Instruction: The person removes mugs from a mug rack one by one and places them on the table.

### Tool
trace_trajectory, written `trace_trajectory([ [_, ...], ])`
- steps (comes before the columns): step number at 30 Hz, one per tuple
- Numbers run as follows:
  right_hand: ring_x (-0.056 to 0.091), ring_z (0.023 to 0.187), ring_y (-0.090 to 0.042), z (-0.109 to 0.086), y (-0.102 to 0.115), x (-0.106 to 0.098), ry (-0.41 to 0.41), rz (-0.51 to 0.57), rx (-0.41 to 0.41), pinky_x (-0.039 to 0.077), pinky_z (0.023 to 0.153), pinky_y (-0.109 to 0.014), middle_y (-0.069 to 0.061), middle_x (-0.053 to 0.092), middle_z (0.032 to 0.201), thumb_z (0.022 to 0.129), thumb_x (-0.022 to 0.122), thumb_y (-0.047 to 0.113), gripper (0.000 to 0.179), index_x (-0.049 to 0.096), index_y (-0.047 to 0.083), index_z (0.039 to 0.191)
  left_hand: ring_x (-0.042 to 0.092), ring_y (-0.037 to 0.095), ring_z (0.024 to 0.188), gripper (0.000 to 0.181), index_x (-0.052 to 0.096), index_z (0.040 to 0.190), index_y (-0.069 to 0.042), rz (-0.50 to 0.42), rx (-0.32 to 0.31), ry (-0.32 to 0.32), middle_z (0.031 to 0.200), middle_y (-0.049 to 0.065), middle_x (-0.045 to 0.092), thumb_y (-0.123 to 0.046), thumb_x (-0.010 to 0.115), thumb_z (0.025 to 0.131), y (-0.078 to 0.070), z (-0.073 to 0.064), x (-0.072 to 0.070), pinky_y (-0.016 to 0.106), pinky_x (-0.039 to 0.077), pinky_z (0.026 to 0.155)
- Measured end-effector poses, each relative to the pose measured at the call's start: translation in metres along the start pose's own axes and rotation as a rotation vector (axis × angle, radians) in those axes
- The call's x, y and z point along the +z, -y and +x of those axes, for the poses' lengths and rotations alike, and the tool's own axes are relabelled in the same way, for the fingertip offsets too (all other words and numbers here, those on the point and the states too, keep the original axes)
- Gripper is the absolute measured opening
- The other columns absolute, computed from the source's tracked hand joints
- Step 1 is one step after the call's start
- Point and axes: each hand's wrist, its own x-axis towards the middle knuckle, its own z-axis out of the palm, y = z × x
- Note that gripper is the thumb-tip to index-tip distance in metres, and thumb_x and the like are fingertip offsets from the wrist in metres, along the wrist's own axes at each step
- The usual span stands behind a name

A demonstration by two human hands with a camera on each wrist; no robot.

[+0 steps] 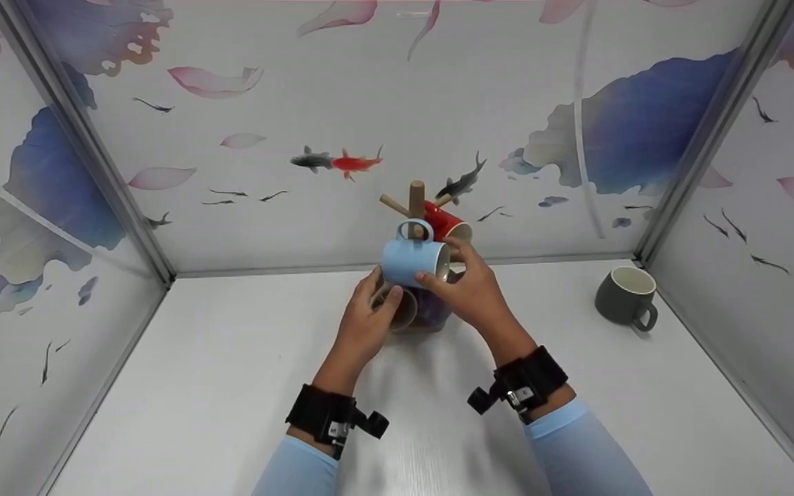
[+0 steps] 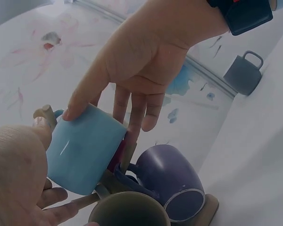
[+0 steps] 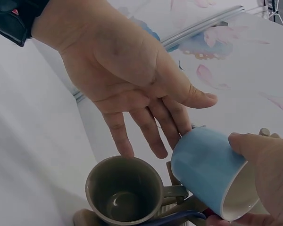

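My right hand (image 1: 476,293) holds a light blue mug (image 1: 409,263) on its side, thumb on the near side by the rim. The mug's handle points up against the post of a wooden mug tree (image 1: 416,195); whether a peg passes through it cannot be told. My left hand (image 1: 362,317) is at the mug's base with fingers extended, close to an olive-grey mug (image 3: 125,190) below. A purple mug (image 2: 167,176) hangs low beside the olive-grey one. Higher up, behind the blue mug, a red mug (image 1: 446,224) hangs on the tree.
A dark grey mug (image 1: 623,297) stands upright on the white table (image 1: 231,386) at the right, its handle towards the front right. Printed panels (image 1: 493,83) enclose the table at the back and both sides.
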Motion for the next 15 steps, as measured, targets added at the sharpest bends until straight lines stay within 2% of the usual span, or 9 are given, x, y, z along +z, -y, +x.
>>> trace_trajectory([
  [15,0.073,0.134,-0.041,-0.0016,-0.0003,0.0002,-0.018,0.057,-0.024,0.065,0.110,-0.059,-0.019,0.063,0.160,0.097,0.091,0.050,0.094,0.044,0.020,0.173,0.038,0.040,0.172,0.086,0.027,0.181,-0.012,-0.011,0.022,0.011,0.186,0.014,0.034,-0.059,0.058,0.116,-0.0054,0.0001,0.0031,0.059,0.036,0.139],
])
